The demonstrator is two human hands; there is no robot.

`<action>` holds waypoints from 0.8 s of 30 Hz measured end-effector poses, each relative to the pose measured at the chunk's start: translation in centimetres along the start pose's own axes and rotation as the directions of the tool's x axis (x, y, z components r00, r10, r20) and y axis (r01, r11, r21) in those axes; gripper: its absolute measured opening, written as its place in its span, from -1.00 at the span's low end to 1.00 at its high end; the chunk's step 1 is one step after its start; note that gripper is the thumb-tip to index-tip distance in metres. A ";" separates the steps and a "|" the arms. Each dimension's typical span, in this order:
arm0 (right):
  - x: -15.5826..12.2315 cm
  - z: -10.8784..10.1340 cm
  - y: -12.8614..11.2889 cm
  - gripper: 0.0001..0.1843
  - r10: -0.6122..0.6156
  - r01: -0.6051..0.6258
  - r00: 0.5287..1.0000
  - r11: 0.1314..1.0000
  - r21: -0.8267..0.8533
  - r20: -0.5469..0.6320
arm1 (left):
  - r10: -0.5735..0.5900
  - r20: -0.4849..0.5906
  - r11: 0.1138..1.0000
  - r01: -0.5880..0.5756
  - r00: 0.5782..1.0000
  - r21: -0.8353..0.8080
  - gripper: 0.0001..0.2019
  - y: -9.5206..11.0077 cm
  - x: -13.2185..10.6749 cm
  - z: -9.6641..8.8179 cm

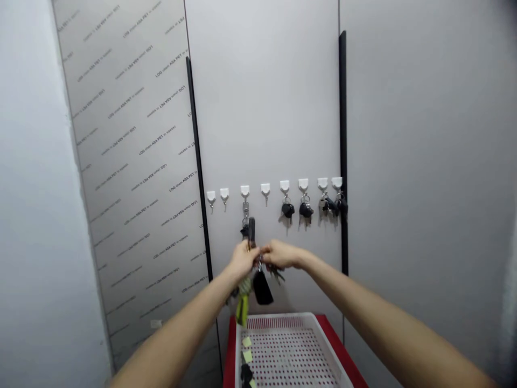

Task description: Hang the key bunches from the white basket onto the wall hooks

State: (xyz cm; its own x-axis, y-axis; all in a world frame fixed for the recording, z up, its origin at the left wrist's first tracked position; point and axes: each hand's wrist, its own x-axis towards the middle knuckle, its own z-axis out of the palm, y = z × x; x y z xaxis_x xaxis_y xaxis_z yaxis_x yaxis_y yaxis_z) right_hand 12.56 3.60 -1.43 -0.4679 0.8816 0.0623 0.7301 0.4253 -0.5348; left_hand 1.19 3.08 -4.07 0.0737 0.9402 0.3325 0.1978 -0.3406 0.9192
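My left hand [243, 260] is closed around a bunch of keys in front of the cabinet door. From the fingers dangle a black rectangular fob [262, 287] and a yellow-green strap [242, 308]. My right hand [281, 254] meets it fingertip to fingertip, pinching at a key ring, with several metal keys [277, 274] below its fingers. Directly above the left hand, a key set with a metal clasp [245, 209] hangs from a white hook [245, 191]. Whether it joins the bunch in my hands cannot be made out. A bare white hook [265, 188] is up and to the right.
Several black-headed key sets [306, 209] hang on hooks at right. Two bare hooks [224, 194] are at left. Below, a white perforated basket [329, 345] on a red surface [341, 353] holds yellow tags [247, 356] and a black item. Black handles [343, 134] edge the doors.
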 end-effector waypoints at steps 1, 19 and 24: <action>-0.3 0.9 0.9 -0.86 0.025 -0.023 0.999 0.999 -0.050 0.041 | -0.043 0.055 0.999 0.042 0.998 0.027 -0.98 -1.5 -0.5 0.7; 0.9 -8.0 2.8 -0.69 0.102 -0.053 0.419 0.995 0.087 -0.902 | 0.212 -0.414 0.964 -0.120 0.885 0.237 -0.79 5.2 7.2 -0.3; 0.1 -11.5 0.5 -0.72 -0.027 0.075 0.537 0.997 0.016 -0.843 | 0.311 -0.425 0.947 -0.316 0.850 0.060 -0.82 10.7 7.4 -2.0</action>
State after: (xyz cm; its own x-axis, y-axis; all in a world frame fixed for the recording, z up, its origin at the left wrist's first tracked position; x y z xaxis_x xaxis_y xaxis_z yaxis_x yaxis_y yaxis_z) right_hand 18.62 6.24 7.98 0.1486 0.6346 0.7584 0.6849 0.4872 -0.5418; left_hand 1.92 6.33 8.67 -0.2918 0.6942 0.6580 0.2230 -0.6196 0.7526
